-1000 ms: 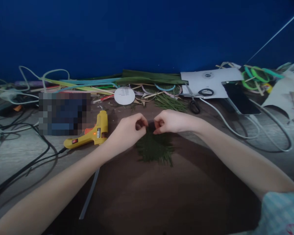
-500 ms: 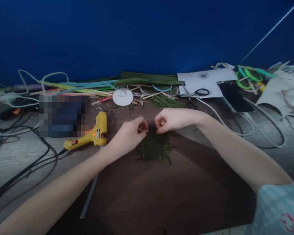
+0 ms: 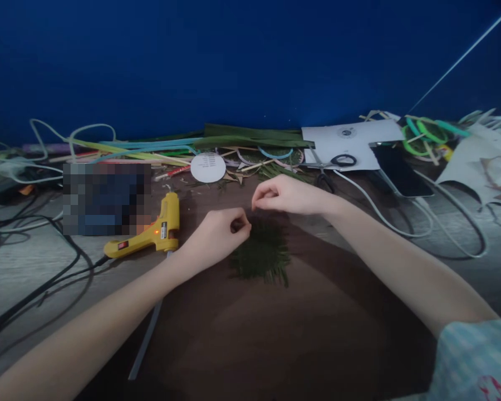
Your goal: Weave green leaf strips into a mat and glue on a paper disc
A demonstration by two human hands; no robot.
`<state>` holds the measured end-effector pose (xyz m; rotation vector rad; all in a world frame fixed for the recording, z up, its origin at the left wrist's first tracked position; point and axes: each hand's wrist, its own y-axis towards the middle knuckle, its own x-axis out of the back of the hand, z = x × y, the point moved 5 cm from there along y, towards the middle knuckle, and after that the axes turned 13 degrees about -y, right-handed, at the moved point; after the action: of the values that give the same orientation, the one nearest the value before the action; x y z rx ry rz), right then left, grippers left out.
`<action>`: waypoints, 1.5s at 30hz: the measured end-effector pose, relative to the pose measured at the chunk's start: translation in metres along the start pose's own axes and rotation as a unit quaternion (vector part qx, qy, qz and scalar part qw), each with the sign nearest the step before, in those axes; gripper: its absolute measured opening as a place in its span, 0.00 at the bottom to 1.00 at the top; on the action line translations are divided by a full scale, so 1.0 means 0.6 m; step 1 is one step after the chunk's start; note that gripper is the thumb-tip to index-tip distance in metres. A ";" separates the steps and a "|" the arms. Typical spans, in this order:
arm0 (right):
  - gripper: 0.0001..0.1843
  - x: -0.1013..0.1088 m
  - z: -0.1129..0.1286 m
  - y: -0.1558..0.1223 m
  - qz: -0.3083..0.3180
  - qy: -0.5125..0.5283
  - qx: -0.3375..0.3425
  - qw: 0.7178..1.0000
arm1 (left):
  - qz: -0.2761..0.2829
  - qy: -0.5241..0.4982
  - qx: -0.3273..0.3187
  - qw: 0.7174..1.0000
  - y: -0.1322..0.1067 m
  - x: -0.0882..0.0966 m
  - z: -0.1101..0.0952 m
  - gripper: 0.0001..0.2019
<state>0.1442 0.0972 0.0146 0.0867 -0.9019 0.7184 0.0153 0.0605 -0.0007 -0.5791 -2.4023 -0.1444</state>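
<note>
A dark green mat of thin leaf strips (image 3: pixel 262 255) lies on a brown sheet (image 3: pixel 275 334) at the table's middle. My left hand (image 3: pixel 217 234) rests at the mat's upper left edge, its fingers pinched together on the strips. Just above the mat's far edge hovers my right hand (image 3: pixel 284 196), fingers curled in a pinch; what they hold is too small to make out. The two hands are a short gap apart.
A yellow glue gun (image 3: pixel 150 233) with a lit red lamp lies left of my left hand, its black cord trailing left. Behind are a white disc (image 3: pixel 207 167), long green leaves (image 3: pixel 250 135), scissors (image 3: pixel 332 164), a phone (image 3: pixel 401 170), white cables and paper.
My right hand has lifted off the mat's top edge and moved up and a little left. My left hand has stayed at the mat's upper left edge.
</note>
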 end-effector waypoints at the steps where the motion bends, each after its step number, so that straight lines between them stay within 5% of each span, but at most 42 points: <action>1: 0.08 0.001 -0.004 0.001 -0.009 -0.024 -0.008 1.000 | 0.003 0.001 0.007 1.000 0.000 0.001 0.000 0.08; 7: 0.11 -0.016 -0.010 0.007 0.000 -0.111 0.021 0.994 | 0.016 0.000 0.037 0.999 0.003 0.008 0.004 0.10; 27: 0.11 -0.034 -0.005 0.000 0.006 -0.140 0.026 0.990 | 0.050 -0.017 0.058 0.997 0.010 0.011 0.012 0.08; 36: 0.11 -0.031 0.008 -0.007 -0.009 -0.272 0.019 0.962 | 0.053 -0.009 0.055 0.997 0.011 0.012 0.016 0.07; 45: 0.10 -0.029 0.010 -0.007 -0.004 -0.211 0.036 0.977 | 0.056 0.004 0.054 0.997 0.011 0.012 0.014 0.08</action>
<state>0.1356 0.0823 0.0063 0.3154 -1.2793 0.7378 0.0084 0.0714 -0.0032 -0.6603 -2.3465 0.0302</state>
